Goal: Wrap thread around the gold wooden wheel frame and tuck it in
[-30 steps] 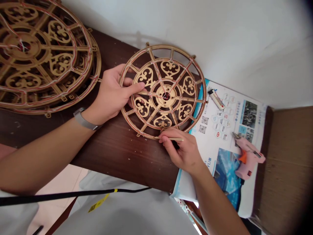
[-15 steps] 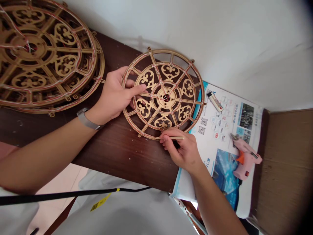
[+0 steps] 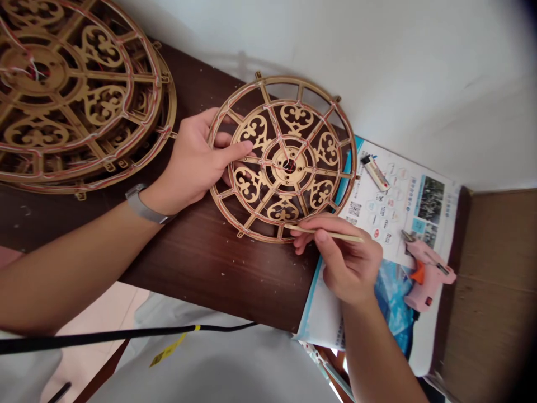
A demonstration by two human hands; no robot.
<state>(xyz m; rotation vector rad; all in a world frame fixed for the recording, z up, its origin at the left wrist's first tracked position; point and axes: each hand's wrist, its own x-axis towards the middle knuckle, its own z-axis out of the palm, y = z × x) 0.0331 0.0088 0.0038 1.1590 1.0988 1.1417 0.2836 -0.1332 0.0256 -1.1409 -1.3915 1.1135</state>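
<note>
Pale laser-cut wooden wheel point(image 3: 298, 162), all heart-shaped scrollwork and spokes, bound over with fine red-and-white thread, sits right at the edge of the dark wood-grain bench point(image 3: 201, 274). Its right rim reaches across a printed paper leaflet point(image 3: 403, 207), and from here you can't tell whether the wheel is resting or lifted. The left hand point(image 3: 191, 162) is clamped on it, thumb laid across the spokes, fingers curled through the openings behind the rim. Over on the other side, the right hand point(image 3: 344, 257) is closed in a tight pinch on a thin pale wooden stick point(image 3: 331, 232), and the stick's tip sits at the wheel's lower rim. A grey wristband point(image 3: 142, 204) circles the left wrist. Just beside the left hand, a stack of matching thread-wrapped wooden wheels point(image 3: 100, 61) lies on the bench, cut off by the frame. Out on the leaflet, there's a pink glue gun with an orange trigger point(image 3: 425, 274) on its side, and a small white-and-black lighter point(image 3: 375, 172) near the wheel's rim. Past them stands a brown cardboard panel point(image 3: 495, 280), a white wall point(image 3: 377, 73) runs along the top, and a black cord point(image 3: 104, 338) with a yellow tag crosses a pale shirt point(image 3: 210, 369).
</note>
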